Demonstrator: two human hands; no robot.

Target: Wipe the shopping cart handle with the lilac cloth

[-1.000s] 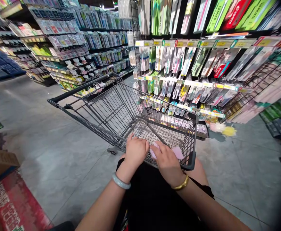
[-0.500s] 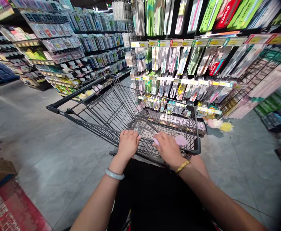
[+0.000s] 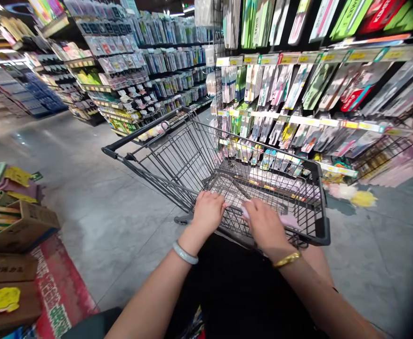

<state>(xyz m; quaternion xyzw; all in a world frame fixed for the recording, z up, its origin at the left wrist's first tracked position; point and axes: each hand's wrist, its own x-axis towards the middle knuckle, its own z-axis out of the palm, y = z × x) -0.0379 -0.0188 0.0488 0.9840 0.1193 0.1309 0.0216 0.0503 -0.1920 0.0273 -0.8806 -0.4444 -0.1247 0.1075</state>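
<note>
A dark grey wire shopping cart (image 3: 173, 162) stands sideways in front of me, its handle to the left. My left hand (image 3: 209, 211), with a pale bangle at the wrist, is closed over the cart's near side rim. My right hand (image 3: 264, 225), with a gold-coloured bracelet, is closed a little further right at the same rim. A lilac thing (image 3: 290, 221) shows on both sides of the right hand and seems held in it; its kind is unclear. Some of the rim is hidden beneath my fingers.
Behind the cart rises a rack of packaged brushes and pens (image 3: 291, 89). More stocked shelves (image 3: 174, 59) stand at the back left. Cardboard boxes (image 3: 22, 230) and a red printed mat (image 3: 63, 278) lie at the left. Fluffy white and yellow items (image 3: 363, 197) hang low beyond the cart's right end.
The view has turned left, so the cart, rack and hands sit further right in the picture. More of the boxes at the left shows. Both hands keep their places on the cart.
</note>
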